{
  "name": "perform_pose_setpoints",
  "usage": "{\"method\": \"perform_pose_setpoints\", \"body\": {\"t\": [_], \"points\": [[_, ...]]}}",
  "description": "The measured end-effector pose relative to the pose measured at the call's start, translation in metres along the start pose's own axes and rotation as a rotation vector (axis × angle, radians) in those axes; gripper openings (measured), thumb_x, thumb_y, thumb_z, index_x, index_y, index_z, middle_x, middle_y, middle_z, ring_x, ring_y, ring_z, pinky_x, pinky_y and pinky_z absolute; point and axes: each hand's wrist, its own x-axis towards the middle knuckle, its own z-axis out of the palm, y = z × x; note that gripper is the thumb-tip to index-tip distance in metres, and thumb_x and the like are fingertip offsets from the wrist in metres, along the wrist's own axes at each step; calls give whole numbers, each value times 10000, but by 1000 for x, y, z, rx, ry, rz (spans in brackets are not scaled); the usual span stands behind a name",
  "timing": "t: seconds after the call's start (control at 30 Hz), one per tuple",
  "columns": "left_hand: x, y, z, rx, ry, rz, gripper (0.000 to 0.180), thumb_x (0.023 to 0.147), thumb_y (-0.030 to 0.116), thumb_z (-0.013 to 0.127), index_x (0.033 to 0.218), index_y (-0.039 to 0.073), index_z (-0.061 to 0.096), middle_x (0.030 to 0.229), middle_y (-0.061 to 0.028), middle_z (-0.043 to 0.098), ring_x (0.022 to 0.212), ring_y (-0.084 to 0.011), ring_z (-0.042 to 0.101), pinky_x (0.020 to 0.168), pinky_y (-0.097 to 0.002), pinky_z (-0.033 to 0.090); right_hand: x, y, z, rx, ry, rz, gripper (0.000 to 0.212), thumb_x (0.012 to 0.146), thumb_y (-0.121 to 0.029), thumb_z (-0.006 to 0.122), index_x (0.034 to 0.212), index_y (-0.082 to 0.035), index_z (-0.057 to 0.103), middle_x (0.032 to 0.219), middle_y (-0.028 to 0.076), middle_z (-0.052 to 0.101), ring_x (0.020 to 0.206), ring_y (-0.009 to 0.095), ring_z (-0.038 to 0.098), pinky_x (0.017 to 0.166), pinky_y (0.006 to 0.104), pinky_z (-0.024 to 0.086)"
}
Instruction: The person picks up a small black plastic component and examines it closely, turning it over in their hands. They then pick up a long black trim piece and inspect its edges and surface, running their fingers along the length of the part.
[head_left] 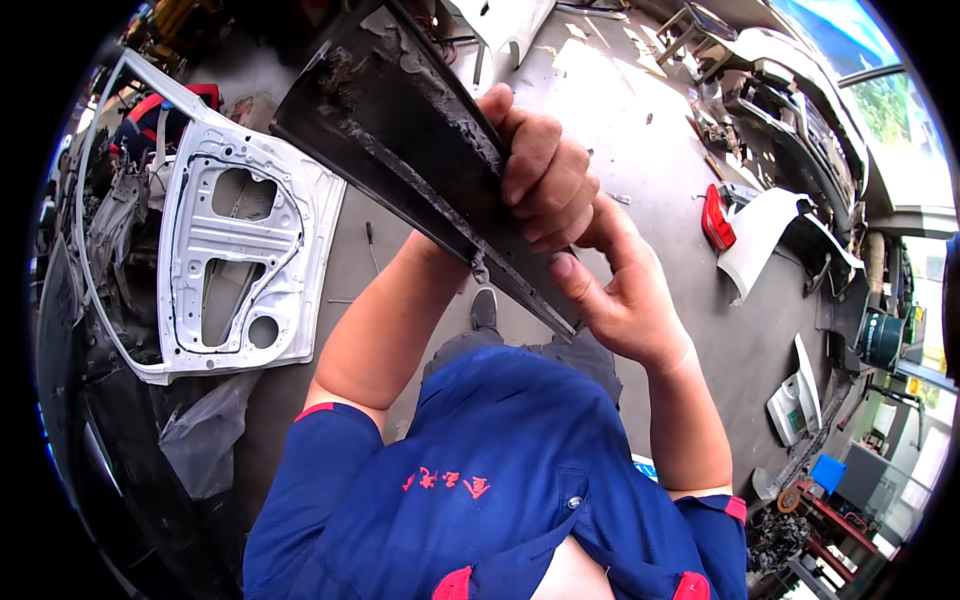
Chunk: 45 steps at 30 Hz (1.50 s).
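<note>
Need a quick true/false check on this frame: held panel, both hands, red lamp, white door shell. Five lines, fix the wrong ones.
1. The left hand has its fingers curled over an edge of the dark panel. True.
2. Both hands are gloved. False: the left hand and the right hand are bare.
3. The dark panel's visible face is smooth and clean. False: it shows rough, flaky patches.
4. The red lamp lies beside a white curved body part. True.
5. The white door shell is at the picture's right. False: the white door shell is at the left.
</note>
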Motion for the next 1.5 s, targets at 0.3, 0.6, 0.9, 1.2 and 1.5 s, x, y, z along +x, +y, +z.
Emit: {"method": "perform_pose_setpoints", "body": {"t": [0.3,0.6,0.9,1.2,1.5], "points": [[11,41,-2,921,918,109,554,1110,309,189,1179,-39,615,1058,-146,690,971,-228,670,919,-354,550,14,24,32,438,151,169,281,1077,-191,619,1266,5,689,1035,-67,678,907,31,554,814,211,467],[-60,14,52,1841,447,-331,815,770,160,747,1486,-1,392,1425,-230,484,1323,-409,508,1166,-448,386,0,24,64,534,-44,240,155,1074,-97,511,1149,-5,612,1014,2,643,926,52,551,794,245,477],[-115,-7,97,1414,575,-458,807,752,101,749,1479,79,399,1408,-151,511,1328,-302,531,1090,-443,450,-15,16,-6,375,-536,437,589,935,-236,753,1401,37,517,1285,170,650,1203,247,635,1043,414,501],[-115,-25,115,1272,373,-503,782,712,120,768,1406,30,420,1327,-178,492,1210,-343,562,1010,-425,496,-18,0,19,987,237,297,493,1041,-196,542,1453,4,360,1043,80,581,958,155,604,937,403,546],[-111,-34,120,1325,428,-503,797,683,47,727,1401,26,383,1295,-204,490,1134,-379,620,965,-427,525,-11,-4,29,1069,362,292,296,1061,-199,506,1301,-30,463,937,29,495,780,106,458,718,308,456]]}}
